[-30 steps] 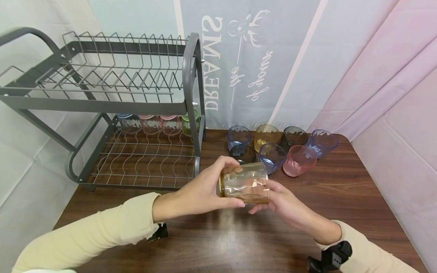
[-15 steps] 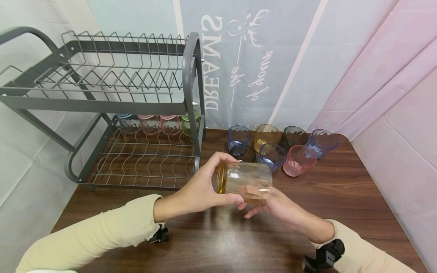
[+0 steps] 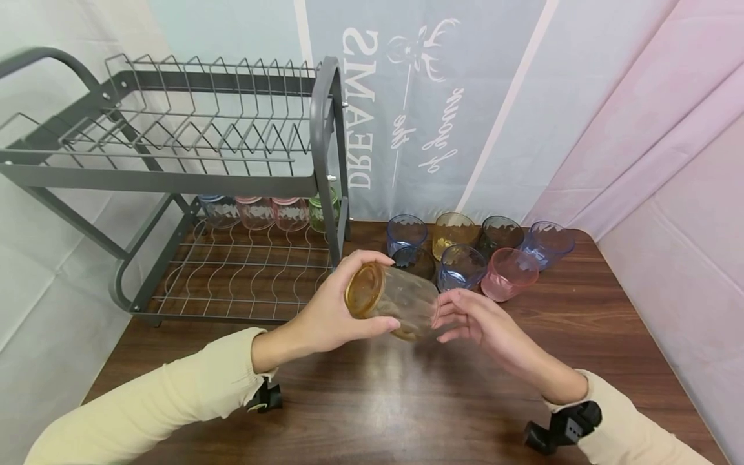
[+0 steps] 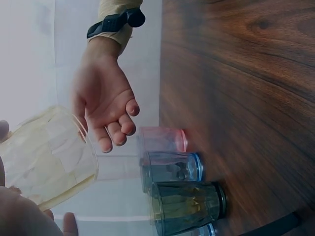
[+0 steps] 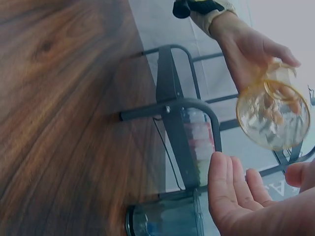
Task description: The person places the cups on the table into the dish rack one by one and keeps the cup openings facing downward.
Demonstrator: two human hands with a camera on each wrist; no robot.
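My left hand (image 3: 328, 316) grips a clear amber drinking glass (image 3: 407, 300) near its base, thumb on the near side and fingers behind it. The glass lies tilted in the air, its thick amber base towards the head camera and its mouth pointing right. Beside the rim is my right hand (image 3: 488, 326), fingers loosely bent and holding nothing. The left wrist view shows this right hand (image 4: 106, 98) palm out, with the glass (image 4: 59, 152) close to its fingers. From the right wrist view, the open mouth of the glass (image 5: 273, 118) faces the camera.
Several coloured glasses stand at the back, among them a pink glass (image 3: 510, 274), a blue glass (image 3: 462, 266) and a yellow glass (image 3: 453, 236). A two-tier grey dish rack (image 3: 168, 181) stands left, with several jars along the back of its lower tier. The tabletop (image 3: 372, 413) is brown wood.
The glass has shifted left and turned so its base faces the head camera more. My right hand, earlier behind the mouth end, is now to the right of the rim.
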